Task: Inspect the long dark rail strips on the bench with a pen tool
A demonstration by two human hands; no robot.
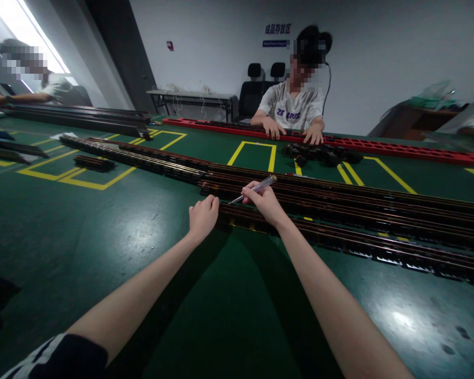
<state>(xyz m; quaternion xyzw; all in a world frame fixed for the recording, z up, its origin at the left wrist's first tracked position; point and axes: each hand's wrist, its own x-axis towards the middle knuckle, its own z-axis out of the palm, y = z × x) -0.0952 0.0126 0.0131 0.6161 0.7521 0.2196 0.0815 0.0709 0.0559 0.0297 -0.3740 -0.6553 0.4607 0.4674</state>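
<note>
My right hand point(265, 201) is closed around a thin screwdriver point(256, 188) with a clear handle, its metal tip pointing left and down toward the near end of a long dark strip point(339, 239). My left hand point(203, 215) is curled shut beside that strip's left end, knuckles touching or almost touching it; whether the fingers hold anything is hidden. Several such long dark strips point(339, 197) lie side by side across the green table point(102, 237), running from the far left to the right.
Across the table a person in a white T-shirt point(293, 109) has both hands on a long red tray point(398, 146), with a heap of small black parts point(319, 154) in front. A short dark piece point(92, 163) lies among yellow floor-style markings. Another person sits at far left point(43, 89).
</note>
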